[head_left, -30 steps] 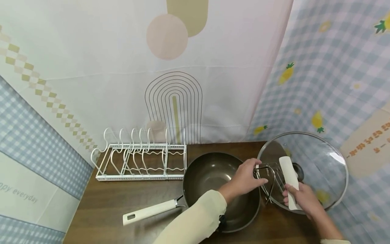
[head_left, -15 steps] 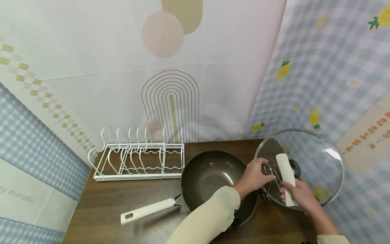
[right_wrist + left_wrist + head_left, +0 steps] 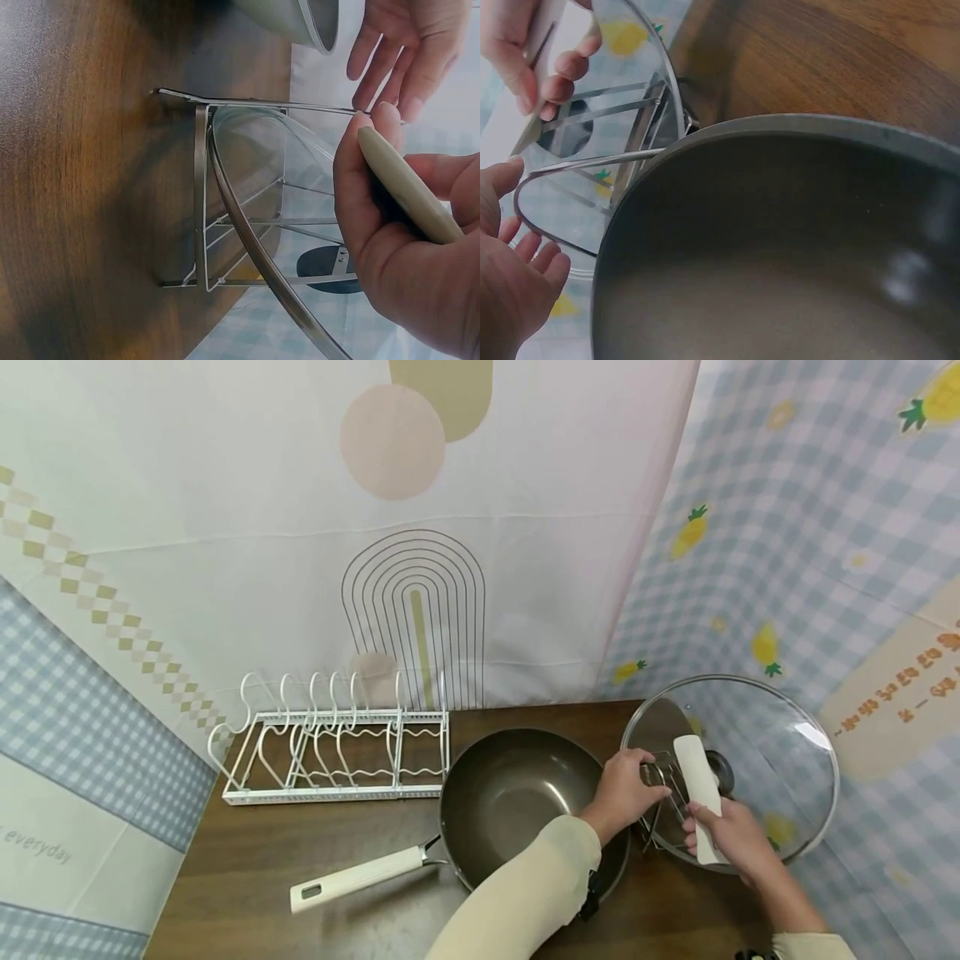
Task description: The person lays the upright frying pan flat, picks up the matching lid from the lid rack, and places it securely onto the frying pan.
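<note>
At the right in the head view, a large glass lid (image 3: 780,735) with a metal rim leans upright in a small metal wire stand (image 3: 201,195). My right hand (image 3: 738,839) grips the lid's cream handle (image 3: 697,777), fingers curled round its lower part. A dark knob base (image 3: 326,268) shows behind the handle. My left hand (image 3: 626,789) is at the stand's front wire loop (image 3: 570,161), with the thumb on one side and the fingertips curled round the other. A dark wok (image 3: 517,793) with a cream handle (image 3: 356,878) lies under my left forearm.
A white wire rack (image 3: 337,789) with several curved dividers stands on the wooden table (image 3: 247,860) left of the wok. Patterned cloth (image 3: 555,568) hangs behind the table. Blue checked cloth (image 3: 765,527) hangs close behind the lid at the right.
My left hand has moved right to the stand's loop, and its thumb and fingers have drawn in round the wire. My right hand keeps its grip. The head view has shifted slightly.
</note>
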Available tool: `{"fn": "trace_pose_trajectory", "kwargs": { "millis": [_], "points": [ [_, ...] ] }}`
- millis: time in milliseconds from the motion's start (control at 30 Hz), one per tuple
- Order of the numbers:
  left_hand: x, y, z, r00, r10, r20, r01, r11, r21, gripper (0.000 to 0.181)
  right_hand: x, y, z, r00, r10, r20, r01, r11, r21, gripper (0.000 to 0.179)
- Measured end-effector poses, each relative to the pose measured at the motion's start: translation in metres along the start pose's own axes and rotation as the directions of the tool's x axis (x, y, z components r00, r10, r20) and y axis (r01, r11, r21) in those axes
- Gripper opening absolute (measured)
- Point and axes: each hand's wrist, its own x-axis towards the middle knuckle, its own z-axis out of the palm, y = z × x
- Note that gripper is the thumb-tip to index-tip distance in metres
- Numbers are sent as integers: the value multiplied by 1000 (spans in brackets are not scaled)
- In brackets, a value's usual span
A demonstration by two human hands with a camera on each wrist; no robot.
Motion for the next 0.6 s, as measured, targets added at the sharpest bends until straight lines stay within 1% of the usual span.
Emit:
{"fn": "trace_pose_trajectory", "kwargs": {
  "millis": [100, 233, 400, 600],
  "points": [
    [2, -2, 4, 1000, 14, -17, -14, 1000, 17, 48, 1, 2, 0, 1000, -1, -5, 1, 1000, 3, 35],
    [5, -5, 7, 999, 15, -48, -13, 999, 44, 45, 1, 2, 2, 1000, 20, -9, -20, 1000, 8, 34],
    [7, -7, 9, 997, 30, -73, -28, 999, 28, 44, 1, 1, 2, 1000, 10, -13, -10, 1000, -3, 34],
    [7, -8, 10, 997, 24, -72, -23, 1000, 15, 44, 3, 2, 1, 1000, 13, -13, -13, 1000, -2, 35]
  ]
}}
